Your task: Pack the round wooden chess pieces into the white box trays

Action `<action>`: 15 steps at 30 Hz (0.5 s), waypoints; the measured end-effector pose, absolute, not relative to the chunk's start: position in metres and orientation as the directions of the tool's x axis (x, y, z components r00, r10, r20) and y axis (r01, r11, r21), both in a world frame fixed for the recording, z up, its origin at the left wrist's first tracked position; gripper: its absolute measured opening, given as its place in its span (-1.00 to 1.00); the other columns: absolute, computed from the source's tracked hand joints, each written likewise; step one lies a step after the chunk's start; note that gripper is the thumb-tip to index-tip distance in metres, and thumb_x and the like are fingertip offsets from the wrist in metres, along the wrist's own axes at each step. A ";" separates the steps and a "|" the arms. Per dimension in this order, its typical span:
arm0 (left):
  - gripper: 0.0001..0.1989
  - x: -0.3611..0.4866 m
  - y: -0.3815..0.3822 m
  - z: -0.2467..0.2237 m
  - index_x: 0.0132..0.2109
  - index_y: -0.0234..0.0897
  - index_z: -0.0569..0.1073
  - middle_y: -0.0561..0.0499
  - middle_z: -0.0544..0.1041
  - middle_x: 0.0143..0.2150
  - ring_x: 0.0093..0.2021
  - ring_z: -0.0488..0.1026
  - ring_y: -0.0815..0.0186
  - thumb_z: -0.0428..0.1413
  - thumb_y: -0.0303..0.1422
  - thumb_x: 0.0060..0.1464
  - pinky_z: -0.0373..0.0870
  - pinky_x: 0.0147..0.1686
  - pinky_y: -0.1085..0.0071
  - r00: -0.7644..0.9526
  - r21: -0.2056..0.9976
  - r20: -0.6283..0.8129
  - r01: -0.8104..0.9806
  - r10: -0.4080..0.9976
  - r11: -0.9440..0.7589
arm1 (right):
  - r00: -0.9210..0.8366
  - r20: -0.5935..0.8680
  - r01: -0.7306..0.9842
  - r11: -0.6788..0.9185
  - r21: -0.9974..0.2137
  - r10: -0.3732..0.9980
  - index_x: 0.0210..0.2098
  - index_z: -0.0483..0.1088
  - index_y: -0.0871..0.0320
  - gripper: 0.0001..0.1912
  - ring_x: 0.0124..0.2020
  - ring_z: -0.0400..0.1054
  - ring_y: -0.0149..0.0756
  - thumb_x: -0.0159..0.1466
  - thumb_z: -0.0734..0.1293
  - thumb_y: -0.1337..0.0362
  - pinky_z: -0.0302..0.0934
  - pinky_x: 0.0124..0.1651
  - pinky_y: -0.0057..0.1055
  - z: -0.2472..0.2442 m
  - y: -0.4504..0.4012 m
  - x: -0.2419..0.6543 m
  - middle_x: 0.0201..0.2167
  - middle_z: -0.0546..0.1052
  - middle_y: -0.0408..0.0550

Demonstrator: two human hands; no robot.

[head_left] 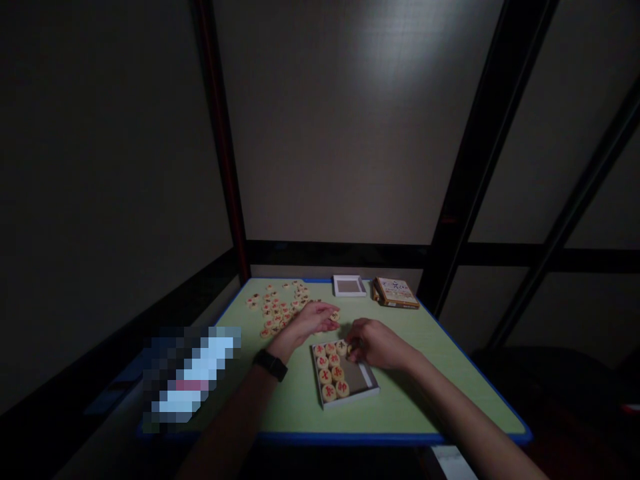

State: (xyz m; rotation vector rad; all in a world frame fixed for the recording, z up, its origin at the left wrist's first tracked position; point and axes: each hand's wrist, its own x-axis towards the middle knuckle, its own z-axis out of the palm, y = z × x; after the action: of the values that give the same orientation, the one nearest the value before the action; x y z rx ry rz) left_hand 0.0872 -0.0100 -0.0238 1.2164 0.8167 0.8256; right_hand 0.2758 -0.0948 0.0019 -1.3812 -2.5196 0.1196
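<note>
A shallow white box (370, 379) lies on the green table, with several round xiangqi pieces (338, 373) in rows along its left side and far edge. My right hand (373, 343) is over the box's far right corner, its fingers closed around a xiangqi piece (350, 349) beside the others there. Just beyond the box, my left hand (316, 319) holds another xiangqi piece (335, 316) between thumb and fingers. A dark watch is on the left wrist. Many loose pieces (275, 311) are scattered behind and left of that hand, partly hidden by it.
At the table's far edge lie a second white tray (349, 287) and a printed cardboard box (395, 293). Blue edging (300, 437) runs around the green table (430, 400). A blurred-out bright object (195, 377) is at the left edge. Wall panels stand behind.
</note>
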 end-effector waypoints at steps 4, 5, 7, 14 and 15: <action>-0.87 0.089 -0.010 -0.024 -0.18 -0.38 0.56 -0.05 0.59 -0.38 -0.40 0.57 0.37 0.24 -0.42 0.11 0.47 -0.24 0.44 0.455 0.983 -0.105 -0.085 0.884 0.161 | -0.473 0.201 0.839 0.508 -0.194 0.858 -0.33 0.54 0.16 -0.77 -0.29 0.39 -0.23 -0.01 0.38 0.46 0.15 -0.24 -0.44 0.002 -0.097 0.276 -0.38 0.57 -0.06; -0.88 0.089 -0.010 -0.024 -0.18 -0.38 0.56 -0.05 0.59 -0.38 -0.40 0.57 0.37 0.24 -0.43 0.11 0.48 -0.24 0.44 0.451 0.984 -0.107 -0.081 0.886 0.161 | -0.470 0.194 0.845 0.503 -0.183 0.861 -0.34 0.53 0.15 -0.77 -0.28 0.39 -0.23 0.00 0.36 0.46 0.14 -0.25 -0.43 0.003 -0.098 0.275 -0.38 0.58 -0.06; -0.87 0.089 -0.010 -0.025 -0.18 -0.38 0.56 -0.05 0.59 -0.38 -0.39 0.57 0.36 0.24 -0.43 0.10 0.49 -0.23 0.42 0.457 0.984 -0.100 -0.084 0.884 0.155 | -0.480 0.181 0.851 0.506 -0.144 0.858 -0.37 0.52 0.15 -0.79 -0.28 0.39 -0.21 0.01 0.33 0.47 0.12 -0.27 -0.43 0.005 -0.100 0.272 -0.39 0.57 -0.04; -0.87 0.089 -0.011 -0.026 -0.18 -0.38 0.56 -0.06 0.59 -0.35 -0.37 0.58 0.34 0.23 -0.45 0.10 0.52 -0.18 0.38 0.498 0.985 -0.087 -0.090 0.863 0.151 | -0.482 0.170 0.858 0.502 -0.109 0.860 -0.38 0.49 0.15 -0.80 -0.33 0.37 -0.26 0.03 0.29 0.48 0.06 -0.32 -0.44 0.012 -0.106 0.267 -0.41 0.54 -0.01; -0.88 0.089 -0.011 -0.025 -0.17 -0.38 0.55 -0.06 0.59 -0.36 -0.37 0.58 0.34 0.22 -0.46 0.11 0.52 -0.17 0.37 0.497 0.984 -0.087 -0.092 0.863 0.153 | -0.477 0.167 0.860 0.497 -0.115 0.863 -0.37 0.49 0.15 -0.80 -0.34 0.36 -0.27 0.03 0.29 0.47 0.06 -0.32 -0.44 0.012 -0.107 0.267 -0.40 0.53 -0.02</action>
State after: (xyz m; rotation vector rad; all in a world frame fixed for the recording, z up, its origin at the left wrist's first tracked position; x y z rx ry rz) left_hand 0.0892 -0.0113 -0.0254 1.2278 0.7961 0.8007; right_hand 0.2670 -0.1070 0.0122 -1.4805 -2.5376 0.0221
